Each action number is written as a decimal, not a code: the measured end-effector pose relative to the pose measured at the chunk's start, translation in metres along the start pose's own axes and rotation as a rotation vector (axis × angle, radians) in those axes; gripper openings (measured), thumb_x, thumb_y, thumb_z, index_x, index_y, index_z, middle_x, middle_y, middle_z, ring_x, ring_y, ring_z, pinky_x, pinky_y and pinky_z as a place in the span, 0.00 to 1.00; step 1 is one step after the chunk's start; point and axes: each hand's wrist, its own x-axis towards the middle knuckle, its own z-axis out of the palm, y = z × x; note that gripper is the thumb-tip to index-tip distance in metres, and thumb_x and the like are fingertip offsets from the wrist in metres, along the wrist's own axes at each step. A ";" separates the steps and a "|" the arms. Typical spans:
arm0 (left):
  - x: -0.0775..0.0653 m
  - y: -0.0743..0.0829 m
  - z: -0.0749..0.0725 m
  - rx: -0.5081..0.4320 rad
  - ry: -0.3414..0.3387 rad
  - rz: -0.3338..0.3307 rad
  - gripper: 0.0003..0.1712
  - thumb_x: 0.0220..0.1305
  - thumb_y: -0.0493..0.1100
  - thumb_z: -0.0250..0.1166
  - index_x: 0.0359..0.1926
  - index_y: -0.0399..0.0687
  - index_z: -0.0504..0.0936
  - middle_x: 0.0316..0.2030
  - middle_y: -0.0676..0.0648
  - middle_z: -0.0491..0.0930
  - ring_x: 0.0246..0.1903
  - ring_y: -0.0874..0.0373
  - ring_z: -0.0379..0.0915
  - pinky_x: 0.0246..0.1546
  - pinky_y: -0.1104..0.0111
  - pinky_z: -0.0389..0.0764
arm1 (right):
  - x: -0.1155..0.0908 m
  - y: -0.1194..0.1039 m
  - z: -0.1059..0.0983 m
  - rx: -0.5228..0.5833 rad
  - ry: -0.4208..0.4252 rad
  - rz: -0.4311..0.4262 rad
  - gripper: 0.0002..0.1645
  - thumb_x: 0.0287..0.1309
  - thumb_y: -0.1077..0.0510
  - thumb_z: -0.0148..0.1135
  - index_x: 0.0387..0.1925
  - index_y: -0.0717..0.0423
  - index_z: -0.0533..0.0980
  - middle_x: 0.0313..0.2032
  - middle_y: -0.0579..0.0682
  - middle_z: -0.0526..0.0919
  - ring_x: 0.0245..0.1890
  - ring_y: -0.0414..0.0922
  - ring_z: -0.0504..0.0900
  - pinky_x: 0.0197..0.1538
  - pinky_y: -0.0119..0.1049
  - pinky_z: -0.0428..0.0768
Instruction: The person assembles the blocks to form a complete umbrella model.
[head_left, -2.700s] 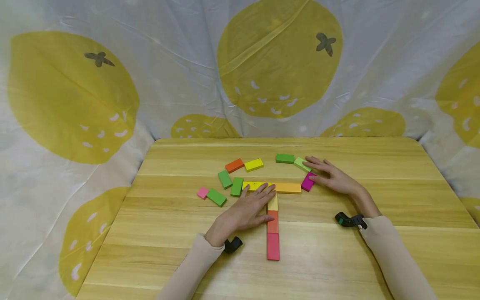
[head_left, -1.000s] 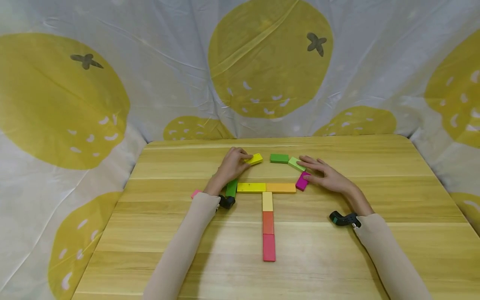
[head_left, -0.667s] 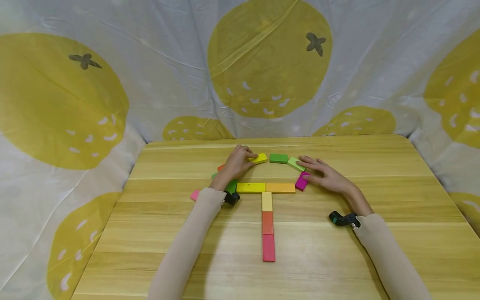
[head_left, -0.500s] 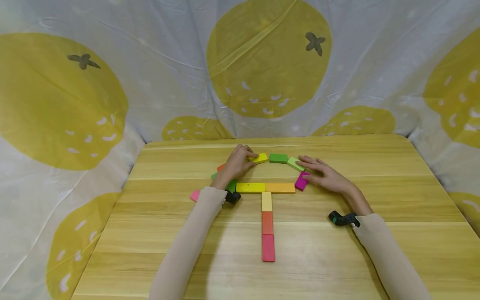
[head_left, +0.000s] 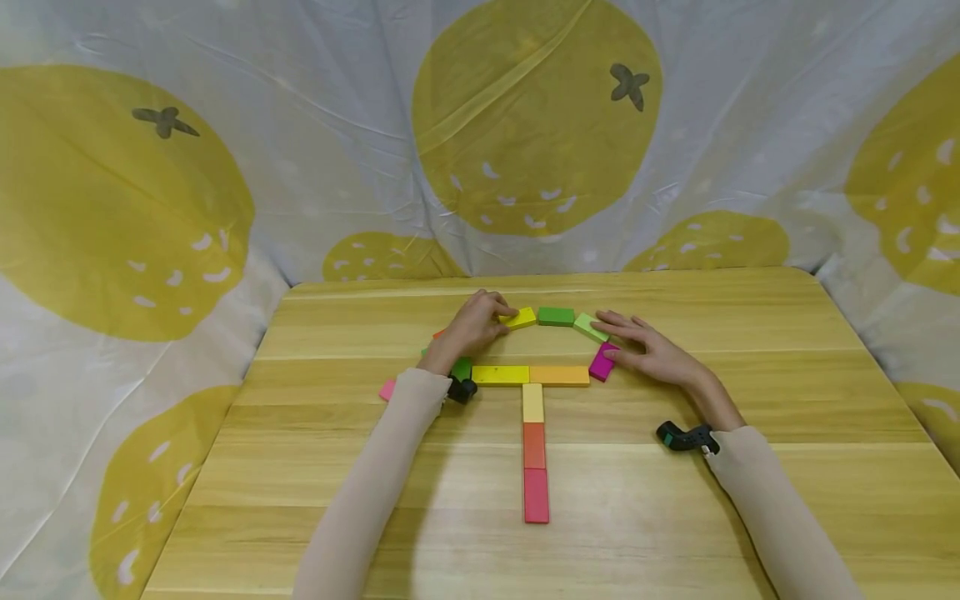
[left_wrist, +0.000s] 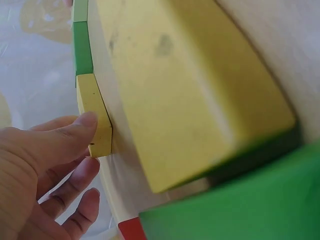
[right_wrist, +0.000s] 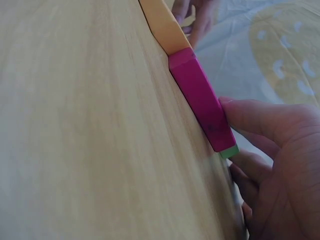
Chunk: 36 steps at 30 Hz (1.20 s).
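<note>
My left hand (head_left: 471, 325) pinches a yellow block (head_left: 522, 317) at the back of the table; the left wrist view shows the thumb on this yellow block (left_wrist: 95, 107). Its right end is close to a green block (head_left: 556, 317). On the other side, my right hand (head_left: 654, 352) has its thumb against a magenta block (head_left: 602, 364) and its loosely extended fingers at a light green block (head_left: 587, 327). Beneath this arc, a yellow block (head_left: 500, 375) and an orange block (head_left: 559, 377) form a bar. A cream block (head_left: 532, 403) heads the stem below.
An orange-red block (head_left: 534, 445) and a red block (head_left: 536, 495) continue the stem on the wooden table (head_left: 622, 517). A pink block (head_left: 387, 389) and a green block (head_left: 461, 369) are partly hidden by the left arm. A lemon-print cloth (head_left: 360, 167) hangs behind.
My left hand has gone from over the bar and stem to the yellow block at the back and slid it right, towards the green block. My right hand has stayed by the magenta block.
</note>
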 end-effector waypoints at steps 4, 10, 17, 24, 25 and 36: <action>0.001 0.001 -0.002 0.015 -0.024 0.011 0.21 0.69 0.37 0.68 0.63 0.46 0.83 0.59 0.42 0.82 0.55 0.48 0.72 0.56 0.60 0.77 | 0.000 -0.001 -0.001 0.001 -0.002 -0.001 0.34 0.73 0.59 0.61 0.76 0.55 0.66 0.81 0.61 0.55 0.82 0.65 0.47 0.80 0.65 0.33; 0.003 0.003 -0.004 0.021 -0.043 0.000 0.22 0.69 0.37 0.69 0.63 0.46 0.82 0.59 0.42 0.81 0.56 0.48 0.72 0.57 0.60 0.77 | 0.000 -0.002 -0.001 0.001 -0.002 0.003 0.34 0.73 0.59 0.60 0.76 0.54 0.66 0.81 0.61 0.55 0.82 0.64 0.47 0.80 0.65 0.33; 0.003 0.005 -0.004 0.016 -0.034 -0.002 0.22 0.69 0.36 0.68 0.63 0.45 0.82 0.60 0.42 0.81 0.55 0.48 0.72 0.56 0.60 0.77 | 0.000 -0.001 -0.002 0.002 -0.002 0.004 0.33 0.73 0.59 0.61 0.76 0.54 0.67 0.81 0.61 0.55 0.82 0.64 0.47 0.80 0.65 0.33; 0.000 -0.002 -0.010 -0.034 0.024 0.035 0.22 0.69 0.36 0.69 0.62 0.43 0.83 0.58 0.40 0.83 0.58 0.44 0.75 0.61 0.57 0.78 | 0.000 -0.002 -0.002 0.001 0.001 0.004 0.33 0.73 0.59 0.60 0.76 0.54 0.67 0.80 0.61 0.55 0.82 0.64 0.47 0.80 0.65 0.33; -0.002 -0.004 -0.012 -0.048 0.041 0.033 0.21 0.69 0.36 0.69 0.62 0.42 0.84 0.58 0.39 0.84 0.58 0.44 0.75 0.61 0.56 0.78 | 0.000 -0.002 -0.001 0.002 0.001 0.003 0.33 0.73 0.59 0.60 0.76 0.55 0.67 0.80 0.61 0.55 0.82 0.65 0.47 0.80 0.65 0.33; -0.056 -0.046 -0.031 -0.105 0.132 -0.094 0.21 0.70 0.41 0.69 0.61 0.43 0.85 0.56 0.38 0.83 0.45 0.45 0.73 0.44 0.57 0.78 | 0.000 -0.002 0.000 0.000 -0.001 0.009 0.33 0.73 0.57 0.60 0.76 0.53 0.66 0.81 0.61 0.55 0.82 0.64 0.47 0.80 0.65 0.33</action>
